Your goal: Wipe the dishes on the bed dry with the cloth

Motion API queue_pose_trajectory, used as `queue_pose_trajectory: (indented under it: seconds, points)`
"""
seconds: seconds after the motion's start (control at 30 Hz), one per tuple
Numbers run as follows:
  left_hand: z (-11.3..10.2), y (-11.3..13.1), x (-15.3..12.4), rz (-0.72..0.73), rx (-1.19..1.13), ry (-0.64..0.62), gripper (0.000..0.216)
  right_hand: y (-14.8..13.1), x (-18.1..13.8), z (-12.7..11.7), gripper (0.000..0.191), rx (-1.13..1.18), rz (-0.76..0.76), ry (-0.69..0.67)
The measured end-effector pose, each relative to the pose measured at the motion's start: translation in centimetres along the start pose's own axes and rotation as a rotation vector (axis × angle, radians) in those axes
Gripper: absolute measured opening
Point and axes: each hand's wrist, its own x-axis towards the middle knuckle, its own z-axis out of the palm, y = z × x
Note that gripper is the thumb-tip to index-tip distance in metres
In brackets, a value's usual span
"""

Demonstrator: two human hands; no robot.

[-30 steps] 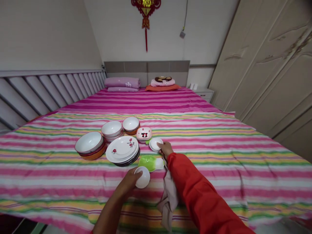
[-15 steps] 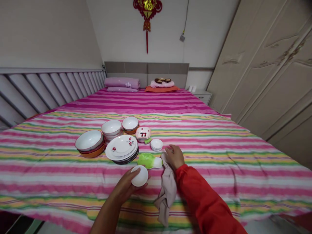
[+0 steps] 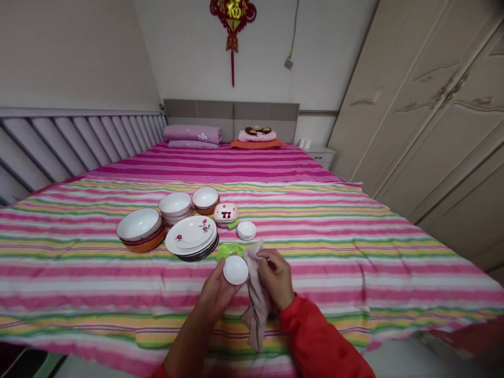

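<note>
While the left hand grips a dish, the right hand clasps a cloth at its rim, so wiping probably needs steady support.

One head-worn view, from the foot of the bed, facing forward and down toward the headboard, left hand with bowl and right hand with cloth nearest, low centre, wardrobe far right.

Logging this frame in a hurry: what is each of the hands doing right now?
Left hand: closed on a small round white ceramic dish.
Right hand: closed on a crumpled beige cloth.
</note>
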Motion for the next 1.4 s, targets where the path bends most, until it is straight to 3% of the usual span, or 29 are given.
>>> queue_pose_trajectory:
  seconds: [0.07, 0.17, 0.3, 0.5, 0.63, 0.8, 0.93, 1.1, 1.2, 1.27, 1.4]
  points:
    - [0.2, -0.5, 0.1, -0.014, -0.032, -0.037, 0.035, -2.3, -1.0, 1.2, 0.021, 0.029, -0.098, -0.154]
    - [0.5, -0.8, -0.2, -0.048, -0.038, -0.091, 0.036, -4.0, -1.9, 2.0, 0.029, -0.126, -0.232, -0.393]
    - [0.3, -0.1, -0.7, 0.026, -0.018, -0.104, 0.040, -3.7, -2.0, 1.5, 0.039, -0.306, -0.334, -0.506]
    - [0.8, -0.1, -1.1, 0.060, 0.023, -0.094, 0.042, -3.5, -3.2, 0.7, 0.053, -0.117, -0.323, -0.465]
    - [1.4, -1.0, -1.1, 0.008, 0.001, -0.107, 0.042, -3.7, -3.3, 0.7, 0.059, -0.179, -0.298, -0.503]
    - [1.3, -0.7, -1.1, 0.047, 0.002, -0.020, 0.040, -2.2, -2.8, 0.5, 0.050, -0.154, -0.378, -0.517]
    - [1.3, 0.2, -0.9, 0.187, 0.003, 0.058, 0.034, -0.6, -2.3, -0.4, 0.038, -0.102, -0.390, -0.377]
    - [0.3, 0.7, -0.5, 0.268, 0.018, 0.143, 0.032, 1.3, -0.3, -2.4, 0.036, -0.409, -0.189, -0.119]
    - [-0.4, 0.7, -0.2, 0.267, 0.017, 0.148, 0.035, 1.6, 0.7, -2.4, 0.031, -0.550, -0.166, 0.027]
    - [-0.5, 0.6, -0.1, 0.269, 0.015, 0.161, 0.035, 1.5, 1.1, -1.5, 0.027, -0.526, -0.141, 0.001]
    - [-0.5, 0.8, -0.1, 0.309, 0.029, 0.200, 0.033, 2.0, 1.1, 0.9, 0.021, -0.451, 0.070, -0.211]
